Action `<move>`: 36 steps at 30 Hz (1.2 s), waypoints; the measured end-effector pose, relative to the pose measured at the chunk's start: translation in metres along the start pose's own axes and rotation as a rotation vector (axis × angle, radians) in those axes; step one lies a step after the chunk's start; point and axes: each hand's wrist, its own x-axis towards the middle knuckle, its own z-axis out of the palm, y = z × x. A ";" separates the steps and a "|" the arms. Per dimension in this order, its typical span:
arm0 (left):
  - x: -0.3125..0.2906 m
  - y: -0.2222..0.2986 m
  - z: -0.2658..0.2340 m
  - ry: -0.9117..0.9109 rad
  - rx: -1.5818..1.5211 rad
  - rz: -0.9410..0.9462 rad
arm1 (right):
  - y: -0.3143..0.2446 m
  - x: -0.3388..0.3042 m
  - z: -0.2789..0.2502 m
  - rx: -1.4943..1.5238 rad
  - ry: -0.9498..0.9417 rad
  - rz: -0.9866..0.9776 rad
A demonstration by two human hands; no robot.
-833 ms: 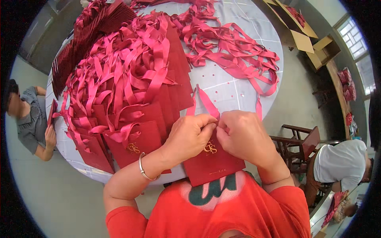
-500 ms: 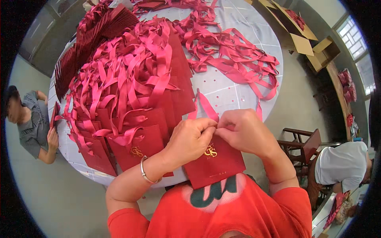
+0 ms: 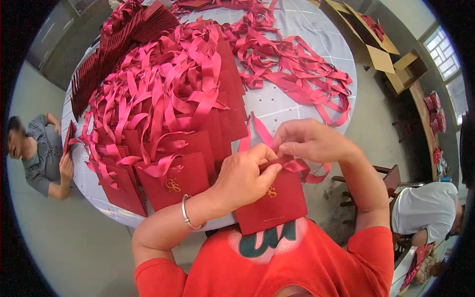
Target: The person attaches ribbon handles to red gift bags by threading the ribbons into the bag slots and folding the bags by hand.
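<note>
A dark red paper gift bag (image 3: 272, 210) with a gold emblem lies upright toward me at the table's near edge, against my red shirt. My left hand (image 3: 245, 175) pinches its top edge, where a pink ribbon (image 3: 309, 173) comes out and loops to the right. Just above and right of those fingertips is my right hand (image 3: 311, 141), its fingers curled together; what they hold is hidden. Another ribbon end (image 3: 262, 131) rises behind the hands onto the white tablecloth.
Stacked red bags (image 3: 178, 183) with tangled ribbons cover the table's left. Loose pink ribbons (image 3: 297, 81) lie at the far right of the white-covered round table (image 3: 339, 39). One person (image 3: 42, 153) sits at left, another (image 3: 425, 210) at right beside a wooden chair (image 3: 388, 180). Cardboard boxes (image 3: 403, 69) stand beyond.
My right hand has lifted slightly up from the bag's top edge. The ribbon loop now shows right of the bag, below that hand. My left hand still pinches the top edge.
</note>
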 end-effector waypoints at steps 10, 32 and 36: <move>-0.005 0.000 0.008 0.096 0.164 0.121 | 0.017 0.049 -0.021 -0.006 -0.472 0.350; 0.000 -0.007 0.014 -0.027 -0.023 -0.046 | 0.047 0.082 -0.007 -0.329 0.491 -0.260; -0.001 -0.007 0.014 -0.037 -0.033 -0.033 | 0.042 0.079 -0.001 -0.458 0.585 -0.324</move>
